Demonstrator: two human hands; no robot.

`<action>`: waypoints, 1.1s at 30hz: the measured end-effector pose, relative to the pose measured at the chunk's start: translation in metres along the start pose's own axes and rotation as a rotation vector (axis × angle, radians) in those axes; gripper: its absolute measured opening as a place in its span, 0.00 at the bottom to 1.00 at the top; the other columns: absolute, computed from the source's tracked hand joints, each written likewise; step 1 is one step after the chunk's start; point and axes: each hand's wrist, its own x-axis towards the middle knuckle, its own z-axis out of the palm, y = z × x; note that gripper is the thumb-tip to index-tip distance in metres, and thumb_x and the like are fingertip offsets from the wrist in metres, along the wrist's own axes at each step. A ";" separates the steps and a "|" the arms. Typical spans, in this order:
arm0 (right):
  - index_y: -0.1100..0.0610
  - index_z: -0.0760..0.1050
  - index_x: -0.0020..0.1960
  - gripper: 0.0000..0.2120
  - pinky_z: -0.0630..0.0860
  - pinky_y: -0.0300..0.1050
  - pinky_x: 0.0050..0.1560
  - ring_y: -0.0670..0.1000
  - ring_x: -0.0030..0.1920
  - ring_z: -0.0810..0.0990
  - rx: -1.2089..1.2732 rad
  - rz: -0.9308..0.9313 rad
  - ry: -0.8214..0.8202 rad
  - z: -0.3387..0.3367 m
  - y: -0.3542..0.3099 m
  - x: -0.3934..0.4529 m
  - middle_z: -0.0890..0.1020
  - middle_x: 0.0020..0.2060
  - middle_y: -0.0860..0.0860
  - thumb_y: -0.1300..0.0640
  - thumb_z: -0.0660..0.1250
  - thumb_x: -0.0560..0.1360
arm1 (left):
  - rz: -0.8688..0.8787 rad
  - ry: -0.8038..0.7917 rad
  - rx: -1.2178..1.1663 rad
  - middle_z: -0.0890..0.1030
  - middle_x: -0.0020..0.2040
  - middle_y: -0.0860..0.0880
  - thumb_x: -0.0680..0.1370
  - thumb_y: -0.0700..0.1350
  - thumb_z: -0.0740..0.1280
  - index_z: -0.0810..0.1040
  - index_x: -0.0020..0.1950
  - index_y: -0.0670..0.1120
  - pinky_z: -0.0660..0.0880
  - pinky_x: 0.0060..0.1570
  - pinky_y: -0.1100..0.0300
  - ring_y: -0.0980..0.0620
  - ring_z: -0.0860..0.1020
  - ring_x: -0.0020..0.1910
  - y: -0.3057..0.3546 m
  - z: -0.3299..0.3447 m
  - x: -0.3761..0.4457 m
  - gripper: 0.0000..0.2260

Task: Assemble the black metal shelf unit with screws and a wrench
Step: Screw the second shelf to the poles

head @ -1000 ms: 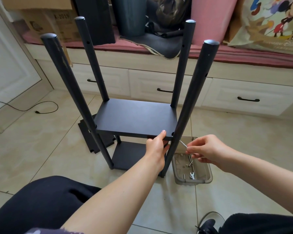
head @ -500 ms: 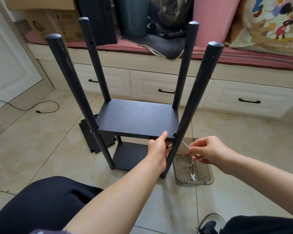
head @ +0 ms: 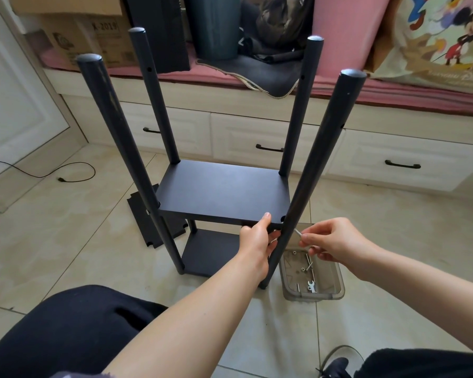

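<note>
Far left: a black cable point(head: 66, 174) lies on the tiled floor point(head: 66, 241) beside a white door panel. A cardboard box point(head: 88, 36) sits on the pink-cushioned window bench point(head: 393, 96) behind it.

Left of centre: a loose black shelf panel point(head: 145, 225) lies flat on the floor, just beside the unit's near-left post point(head: 126, 159).

Centre: the black metal shelf unit point(head: 224, 195) stands upright on the floor. Four round posts rise well above the upper shelf board; a lower board point(head: 210, 252) sits beneath it near the floor.

Left hand point(head: 257, 241): grips the front edge of the upper board, thumb on top, fingers curled under, just beside the near-right post point(head: 320, 170).

Right of that post: a screw point(head: 297, 232) points at the post at board height. Cannot tell whether its tip has entered the hole.

Right hand point(head: 336, 241): grip pinching the screw between thumb and fingertips.

Below the right hand: a clear plastic tray point(head: 336, 290) on the floor, touching or just beside the foot of the near-right post. Inside it are a small wrench point(head: 311, 286), loose screws and nuts.

Bottom edge: dark trousers, and a dark shoe point(head: 336, 368) at lower right.
</note>
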 end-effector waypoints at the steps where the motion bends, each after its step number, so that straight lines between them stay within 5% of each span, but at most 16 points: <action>1: 0.61 0.83 0.43 0.04 0.76 0.40 0.35 0.45 0.28 0.78 0.000 -0.006 0.001 0.001 0.000 0.000 0.86 0.38 0.57 0.64 0.70 0.76 | 0.000 0.003 0.007 0.82 0.48 0.50 0.81 0.49 0.69 0.73 0.64 0.45 0.77 0.34 0.62 0.52 0.83 0.43 0.000 0.000 0.000 0.14; 4: 0.62 0.82 0.43 0.04 0.76 0.40 0.35 0.45 0.28 0.78 0.005 -0.005 0.002 0.004 -0.001 0.000 0.86 0.38 0.58 0.64 0.70 0.76 | 0.000 0.013 0.026 0.83 0.46 0.50 0.81 0.50 0.69 0.74 0.63 0.46 0.76 0.29 0.64 0.53 0.84 0.42 0.001 -0.001 0.000 0.14; 12: 0.61 0.82 0.43 0.04 0.76 0.40 0.36 0.48 0.31 0.78 -0.027 -0.032 0.016 0.003 0.000 0.004 0.86 0.40 0.61 0.63 0.70 0.76 | 0.009 -0.004 0.036 0.83 0.50 0.49 0.81 0.50 0.69 0.74 0.62 0.46 0.75 0.35 0.61 0.51 0.83 0.47 0.000 -0.003 -0.001 0.13; 18: 0.58 0.81 0.40 0.06 0.77 0.36 0.31 0.44 0.26 0.77 -0.028 -0.091 0.038 0.007 -0.001 0.008 0.86 0.36 0.55 0.63 0.71 0.76 | 0.018 -0.038 0.037 0.81 0.50 0.53 0.81 0.50 0.69 0.71 0.52 0.50 0.76 0.39 0.60 0.54 0.86 0.37 0.001 -0.004 -0.002 0.07; 26: 0.59 0.80 0.42 0.03 0.75 0.34 0.28 0.43 0.25 0.77 0.022 -0.076 0.050 0.010 0.000 0.011 0.85 0.35 0.54 0.64 0.72 0.74 | 0.020 -0.059 0.027 0.79 0.50 0.54 0.81 0.50 0.68 0.69 0.50 0.52 0.77 0.43 0.59 0.53 0.86 0.38 0.001 -0.006 -0.003 0.08; 33: 0.61 0.81 0.43 0.03 0.74 0.33 0.28 0.42 0.25 0.79 0.005 -0.089 0.051 0.009 0.002 0.014 0.85 0.35 0.54 0.66 0.74 0.73 | 0.022 -0.044 0.027 0.82 0.50 0.49 0.81 0.50 0.69 0.72 0.54 0.50 0.77 0.36 0.60 0.51 0.84 0.45 0.000 -0.007 -0.001 0.08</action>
